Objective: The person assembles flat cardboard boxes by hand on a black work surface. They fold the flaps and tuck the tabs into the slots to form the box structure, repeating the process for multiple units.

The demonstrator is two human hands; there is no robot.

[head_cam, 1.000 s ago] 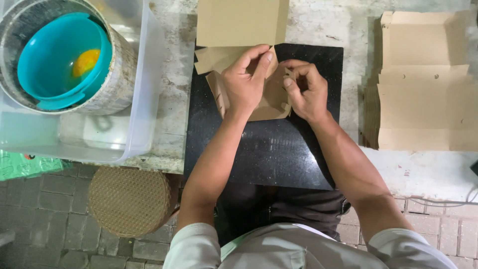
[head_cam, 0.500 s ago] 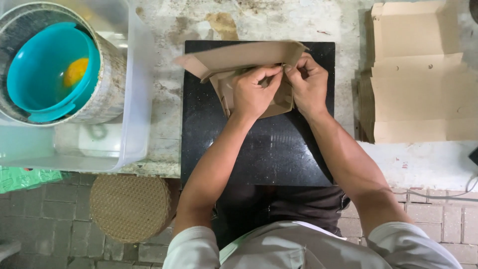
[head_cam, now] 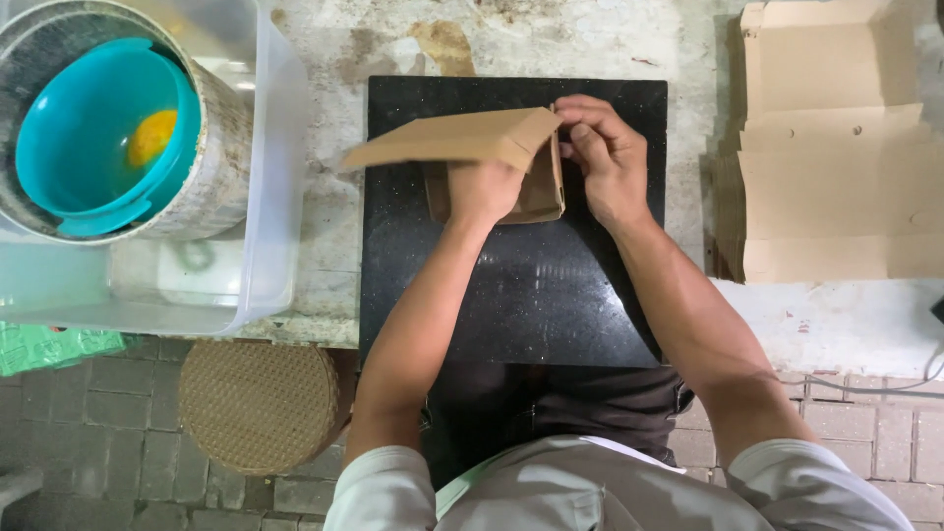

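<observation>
R hand (head_cam: 608, 157) fingers (head_cam: 580, 110) pinched on the corner of a brown cardboard box (head_cam: 497, 162), at its raised flap. L hand (head_cam: 484, 189) sits under that flap, fingers hidden, can't tell their grip. Box rests on a black slab (head_cam: 511, 295) on the counter (head_cam: 334, 118). Stack of flat cardboard (head_cam: 836, 167) well apart to the R; clear tub (head_cam: 261, 226) w/ teal bowl (head_cam: 88, 138) to the L.

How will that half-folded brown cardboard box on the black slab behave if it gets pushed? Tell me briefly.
The cardboard box looks like thin sheet, so it is probably light and would slide easily on the glossy black slab. Its raised flap suggests it may flex or spring open once the left hand and right hand let go. Flat-sided, it seems unlikely to roll.
</observation>
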